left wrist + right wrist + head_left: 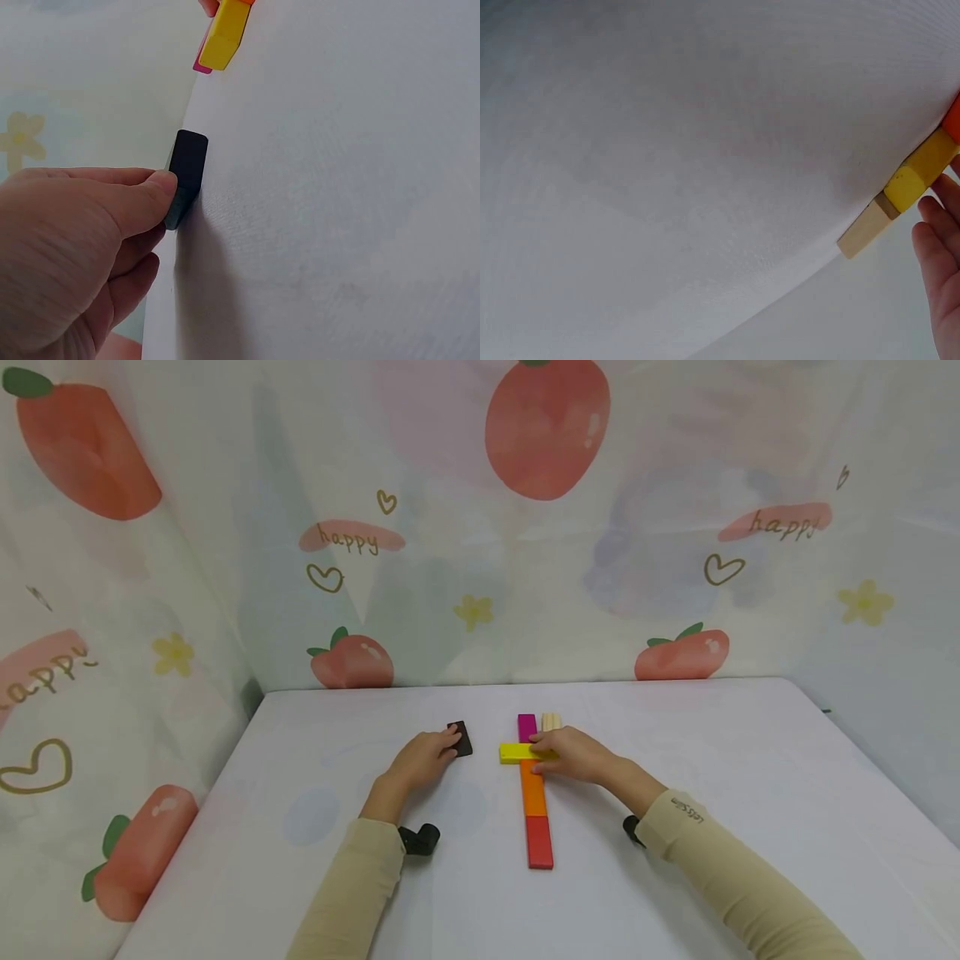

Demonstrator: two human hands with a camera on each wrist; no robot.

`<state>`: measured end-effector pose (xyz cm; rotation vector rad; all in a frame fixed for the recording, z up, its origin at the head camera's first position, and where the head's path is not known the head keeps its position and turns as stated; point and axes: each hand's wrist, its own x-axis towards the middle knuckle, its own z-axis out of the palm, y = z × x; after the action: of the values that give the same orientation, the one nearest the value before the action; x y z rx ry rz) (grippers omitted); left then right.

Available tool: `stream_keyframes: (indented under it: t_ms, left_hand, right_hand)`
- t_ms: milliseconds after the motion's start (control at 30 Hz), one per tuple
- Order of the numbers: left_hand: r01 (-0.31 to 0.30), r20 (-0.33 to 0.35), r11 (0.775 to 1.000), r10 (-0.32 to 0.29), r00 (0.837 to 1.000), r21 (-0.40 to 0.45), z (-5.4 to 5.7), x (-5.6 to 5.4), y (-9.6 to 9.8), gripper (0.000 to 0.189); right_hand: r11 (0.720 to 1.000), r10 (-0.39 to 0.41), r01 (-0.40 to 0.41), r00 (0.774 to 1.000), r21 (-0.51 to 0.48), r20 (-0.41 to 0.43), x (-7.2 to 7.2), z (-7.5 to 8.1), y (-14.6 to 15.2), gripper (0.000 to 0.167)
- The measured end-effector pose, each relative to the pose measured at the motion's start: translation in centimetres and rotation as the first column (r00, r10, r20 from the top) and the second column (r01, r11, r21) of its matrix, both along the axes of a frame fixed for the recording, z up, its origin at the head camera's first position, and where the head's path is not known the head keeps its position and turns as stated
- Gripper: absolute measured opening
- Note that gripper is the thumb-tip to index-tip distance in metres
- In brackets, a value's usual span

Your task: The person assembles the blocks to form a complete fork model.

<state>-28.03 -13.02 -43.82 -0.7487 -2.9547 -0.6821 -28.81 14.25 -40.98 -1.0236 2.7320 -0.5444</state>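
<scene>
My left hand (422, 762) pinches a flat black block (463, 740) between thumb and fingers, at the left of the other blocks. In the left wrist view the black block (189, 161) stands out past the thumb tip. My right hand (579, 757) holds a yellow block (513, 754) that lies crosswise, thumb on its near side and fingers on its far side. Beyond the yellow block is a magenta block (527, 727). On the near side an orange block (534, 795) and a red block (539, 843) continue the line. The fingers hide the yellow block's right part.
A cream block (551, 721) lies beside the magenta one, partly behind my right hand. The white-covered table (480, 910) ends at a printed cloth wall (525, 577) at the back. Another cloth (90, 693) hangs on the left.
</scene>
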Motion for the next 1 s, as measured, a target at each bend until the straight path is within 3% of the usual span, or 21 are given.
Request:
stream_keyframes:
  t_ms: [167,467,1000]
  left_hand:
    - [-0.002,-0.007,1.0,0.002,1.0,-0.01,-0.31,-0.2,0.17,0.036]
    - [-0.038,0.046,0.998,0.035,0.998,0.056,-0.4,-0.35,0.4,0.037]
    - [-0.062,0.082,0.996,0.057,0.995,0.064,-0.66,-0.88,0.99,0.039]
  right_hand:
    - [1.0,-0.001,0.001,1.0,0.005,0.008,0.05,-0.06,-0.02,0.041]
    - [1.0,-0.005,0.005,1.0,0.02,-0.002,0.06,0.05,-0.01,0.041]
    - [1.0,0.019,-0.019,1.0,0.005,-0.008,-0.04,0.03,0.1,0.041]
